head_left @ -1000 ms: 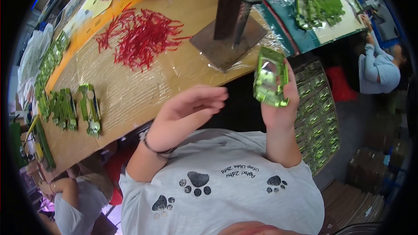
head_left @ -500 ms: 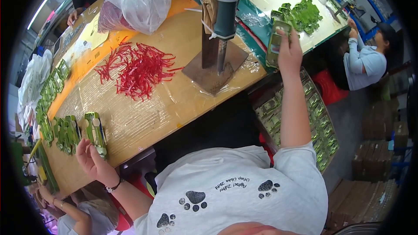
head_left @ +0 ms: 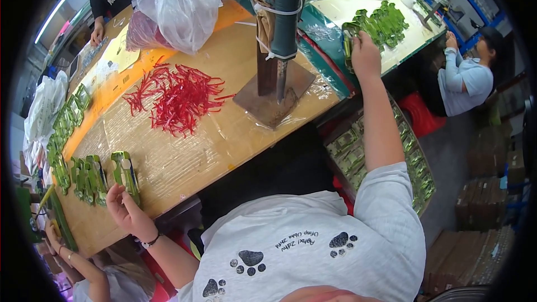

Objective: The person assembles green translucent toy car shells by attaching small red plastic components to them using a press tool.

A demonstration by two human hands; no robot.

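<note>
Closed round one end of a green part, the right hand reaches out to the right of the post, back of the hand upward. Its fingertips are mostly hidden behind the knuckles and the part, so how tightly they press cannot be told; the part itself shows only as a narrow strip, at the near edge of a green pile to the right of the post. Left of the post and nearer the body, the left hand hangs half curled, fingers apart and free – just beside a green piece, though whether they touch it is hard to make out.

More green frames stand to the left of that piece, farther from the post. Red strips lie heaped left of the post, with a clear bag behind them. Below and right of the post, packed rows of green parts are partly covered by the right forearm. One co-worker sits well right of the post; another, far to its lower left, is cut off by the dark rim – as is the post's own top by the upper edge.
</note>
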